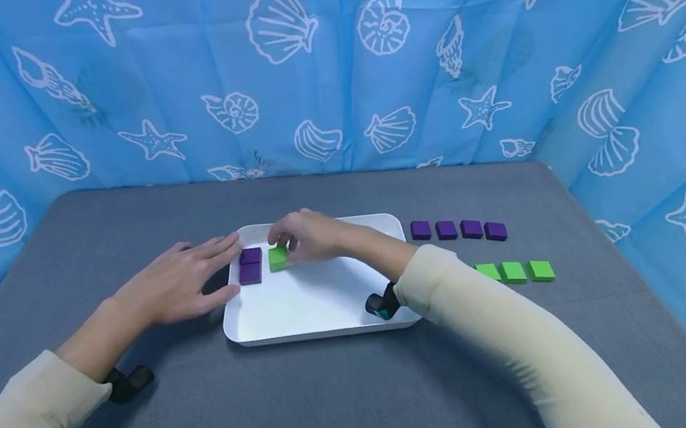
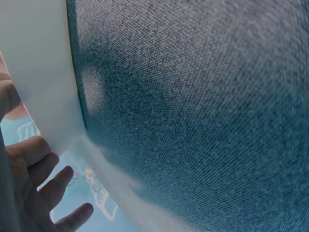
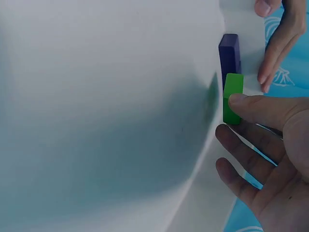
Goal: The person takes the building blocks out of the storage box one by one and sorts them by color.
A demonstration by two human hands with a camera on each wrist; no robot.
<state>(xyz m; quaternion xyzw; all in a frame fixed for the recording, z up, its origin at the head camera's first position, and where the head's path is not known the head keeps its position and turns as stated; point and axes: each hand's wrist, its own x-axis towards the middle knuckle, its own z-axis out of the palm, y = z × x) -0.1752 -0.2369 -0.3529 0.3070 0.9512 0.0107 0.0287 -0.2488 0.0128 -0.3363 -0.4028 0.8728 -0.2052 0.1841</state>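
Observation:
A green block (image 1: 278, 258) is pinched between the thumb and fingers of my right hand (image 1: 309, 235), over the left part of a white tray (image 1: 317, 312). In the right wrist view the thumb presses on the green block (image 3: 233, 99), close to a purple block (image 3: 229, 53). Two purple blocks (image 1: 250, 274) lie against each other inside the tray by its left wall. My left hand (image 1: 184, 279) rests with fairly straight, spread fingers at the tray's left edge. The left wrist view has its fingers touching the outside of the tray wall (image 2: 43, 72).
Right of the tray, several purple blocks (image 1: 447, 230) stand in a row on the grey tabletop (image 1: 317, 408). Nearer me, a row of green blocks (image 1: 513, 272) is partly hidden by my right sleeve. A blue shell-patterned curtain (image 1: 338, 83) hangs behind the table.

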